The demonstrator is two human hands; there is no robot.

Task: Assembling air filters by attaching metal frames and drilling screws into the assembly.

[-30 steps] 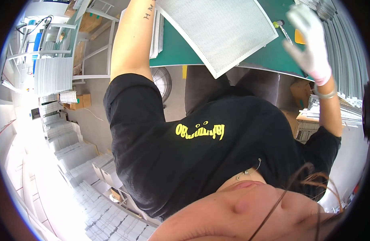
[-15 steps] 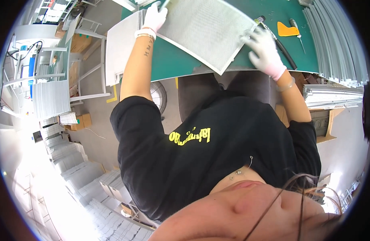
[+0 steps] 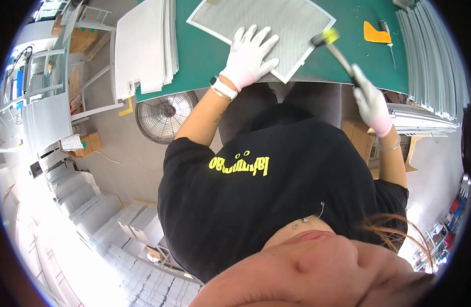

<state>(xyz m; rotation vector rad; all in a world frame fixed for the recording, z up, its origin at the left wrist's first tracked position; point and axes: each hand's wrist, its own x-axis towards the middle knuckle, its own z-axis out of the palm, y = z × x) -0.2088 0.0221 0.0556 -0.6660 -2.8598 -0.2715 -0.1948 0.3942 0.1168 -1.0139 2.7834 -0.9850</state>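
A white-framed mesh panel [image 3: 292,30] lies at an angle on the green tabletop [image 3: 205,66], one corner at the near edge. My left hand [image 3: 250,57], in a white glove, rests on the panel's near left side with its fingers spread. My right hand [image 3: 369,100], gloved too, is wrapped round the dark grip of a mallet [image 3: 341,57]. The mallet's yellow-and-black head is over the panel's right side, slightly blurred; whether it touches the frame I cannot tell.
A stack of white panels [image 3: 146,46] stands at the table's left. To the right lie an orange scraper [image 3: 374,33] and a screwdriver [image 3: 390,46], beside a row of grey metal strips [image 3: 432,61]. A round fan [image 3: 166,115] is on the floor.
My right hand has picked up the mallet from the table and brought its head over the panel. My left hand has moved from the panel's far left edge to its near side, fingers spread.
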